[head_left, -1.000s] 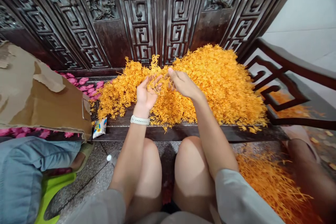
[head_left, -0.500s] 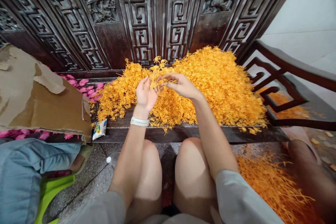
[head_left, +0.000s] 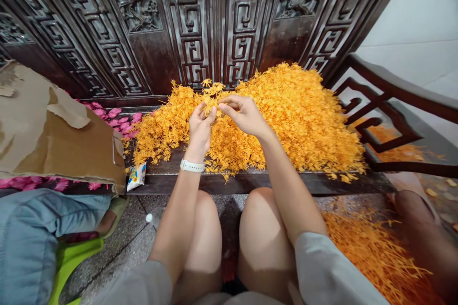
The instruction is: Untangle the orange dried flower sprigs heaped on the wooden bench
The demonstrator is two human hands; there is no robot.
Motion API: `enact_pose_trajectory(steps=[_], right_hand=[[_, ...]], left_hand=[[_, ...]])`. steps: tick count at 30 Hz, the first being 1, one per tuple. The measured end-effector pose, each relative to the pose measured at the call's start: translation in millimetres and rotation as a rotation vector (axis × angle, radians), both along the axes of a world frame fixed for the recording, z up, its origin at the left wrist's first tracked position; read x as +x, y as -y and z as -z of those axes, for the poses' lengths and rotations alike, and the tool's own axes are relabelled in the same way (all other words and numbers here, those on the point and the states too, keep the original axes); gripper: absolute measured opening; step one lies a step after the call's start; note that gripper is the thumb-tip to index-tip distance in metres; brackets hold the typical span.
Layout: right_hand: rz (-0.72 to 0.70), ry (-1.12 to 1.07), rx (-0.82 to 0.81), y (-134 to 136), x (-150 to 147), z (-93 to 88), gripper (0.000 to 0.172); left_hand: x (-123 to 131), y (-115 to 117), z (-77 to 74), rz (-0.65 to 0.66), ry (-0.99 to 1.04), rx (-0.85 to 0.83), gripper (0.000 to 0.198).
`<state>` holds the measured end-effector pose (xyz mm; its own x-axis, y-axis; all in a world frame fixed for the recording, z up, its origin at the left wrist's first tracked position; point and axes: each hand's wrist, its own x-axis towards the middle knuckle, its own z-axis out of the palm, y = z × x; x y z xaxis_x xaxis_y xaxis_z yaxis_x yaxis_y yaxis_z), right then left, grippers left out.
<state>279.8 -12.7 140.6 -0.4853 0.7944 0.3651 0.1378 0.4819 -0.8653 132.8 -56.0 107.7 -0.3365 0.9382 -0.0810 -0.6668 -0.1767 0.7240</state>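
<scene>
Spidery yellow-orange artificial flower pieces stand up from the fingers of my left hand, which is closed on them with the thumb pressed in. My right hand meets them from the right, its thumb and fingertips pinched close to the left thumb. Whatever lies between the right fingertips is too small to make out. Behind and below both hands spreads a large heap of the same flower pieces, lying on a dark wooden bench.
A torn cardboard box stands at the left, with pink flowers behind it. A small snack packet sits by the bench's edge. Carved wooden panels rise behind. Orange strands lie low right; another person's jeans show at left.
My left thumb has closed over the flower pieces, where the hand was more opened out. The right fingers have drawn together beside it, and the pieces have shifted slightly left.
</scene>
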Motion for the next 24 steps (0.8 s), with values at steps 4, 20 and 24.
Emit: enact_pose_trajectory(steps=[4,20,24], right_hand=[[-0.006,0.060,0.011,2.5,-2.7,0.3,0.039],[0.036,-0.042,0.057,-8.1,-5.2,10.5,0.014],[0.125,-0.204,0.013,-8.2,-19.9,10.1,0.012]], left_hand=[[-3.4,-2.4,4.6,-0.042,-0.057,0.030,0.054],[-8.2,4.3,-2.2,0.179,-0.316,0.025,0.028],[-1.5,14.4,-13.0,0.214,-0.348,0.046,0.014]])
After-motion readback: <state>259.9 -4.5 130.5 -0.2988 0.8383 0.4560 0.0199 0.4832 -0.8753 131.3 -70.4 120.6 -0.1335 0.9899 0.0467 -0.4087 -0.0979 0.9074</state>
